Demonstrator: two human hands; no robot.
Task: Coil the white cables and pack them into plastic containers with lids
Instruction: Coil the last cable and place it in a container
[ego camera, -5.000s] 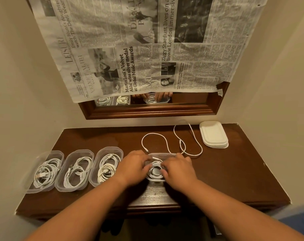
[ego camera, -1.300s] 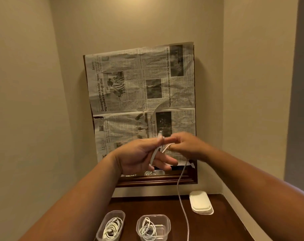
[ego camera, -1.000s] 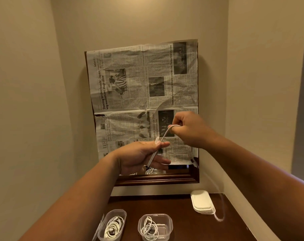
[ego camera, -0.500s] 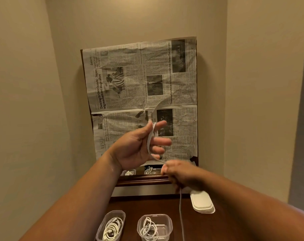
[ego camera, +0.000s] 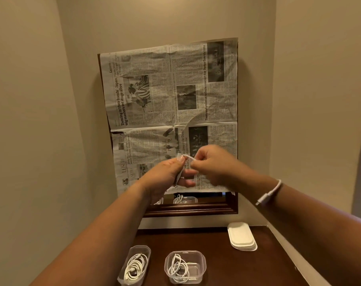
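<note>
A: Head view, white cable up in the air in front of the newspaper, both hands on it.

B: Grip state?

A: Left hand has thumb pressed on the cable against its fingers, strand running down across the palm side. Right hand pinches the same cable just beside the left thumb, fingers curled in. Short arch of cable between the two pinches.

B: Rest of the cable?

A: Far end with the plug is draped over the right forearm, hanging off the near side.

B: Containers?

A: Two clear ones on the desk at the bottom. Left container holds a neat coil, middle container holds a looser one. Both uncovered. Stack of white lids sits at the back right of the desk, well apart from them.

B: Behind?

A: Dark wood mirror frame under the newspaper; uncovered strip of glass reflects a container.
</note>
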